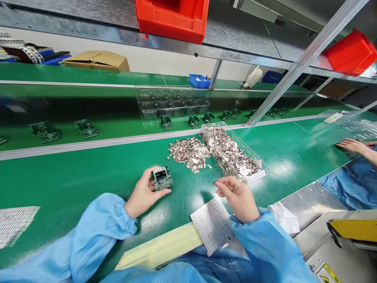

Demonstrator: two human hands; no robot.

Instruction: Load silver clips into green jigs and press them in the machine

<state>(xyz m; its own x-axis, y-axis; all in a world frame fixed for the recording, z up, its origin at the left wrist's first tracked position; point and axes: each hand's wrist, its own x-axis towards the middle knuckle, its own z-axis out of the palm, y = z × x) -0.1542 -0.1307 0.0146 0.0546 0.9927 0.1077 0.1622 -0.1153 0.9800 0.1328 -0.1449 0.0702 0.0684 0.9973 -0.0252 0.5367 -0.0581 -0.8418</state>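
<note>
My left hand (149,190) grips a small dark green circuit-board assembly (163,179) with a square opening, held above the green bench. To the right, my right hand (237,194) is closed in a pinch; a tiny dark piece seems to show at the fingertips, too small to name. Beyond the hands lies a loose pile of small metal pieces (190,153). Beside it a clear plastic tray (257,177) is heaped with more of them. Below my right hand is a sheet of silvery strips (213,224), partly over a pale yellow strip (165,245).
Several similar board assemblies (166,122) stand along the rear belt, near a clear blister tray (172,102). Another silvery sheet (16,224) lies at left. A co-worker's hand (352,145) rests at right. A red bin (173,19) sits on the overhead shelf, with a slanting metal post (300,68).
</note>
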